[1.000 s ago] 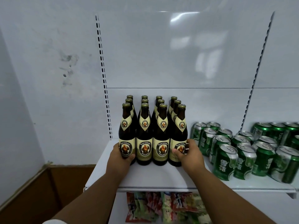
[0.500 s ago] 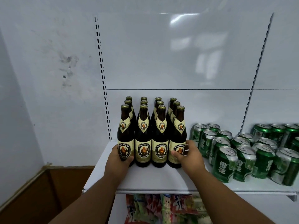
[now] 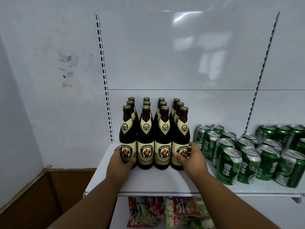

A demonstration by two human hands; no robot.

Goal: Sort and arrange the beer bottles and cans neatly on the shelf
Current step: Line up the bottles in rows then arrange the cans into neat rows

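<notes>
Little has moved since a second ago: the left hand [image 3: 121, 160] still grips the front-left bottle [image 3: 127, 138], the right hand [image 3: 191, 157] the front-right bottle [image 3: 180, 139], green cans [image 3: 247, 151] crowding the shelf [image 3: 158, 180] just beyond the right fingers [image 3: 179, 156].

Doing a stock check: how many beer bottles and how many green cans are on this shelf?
Brown beer bottles: 12
Green cans: at least 16 in view; the frame's right edge may cut off more
Total: at least 28
</notes>
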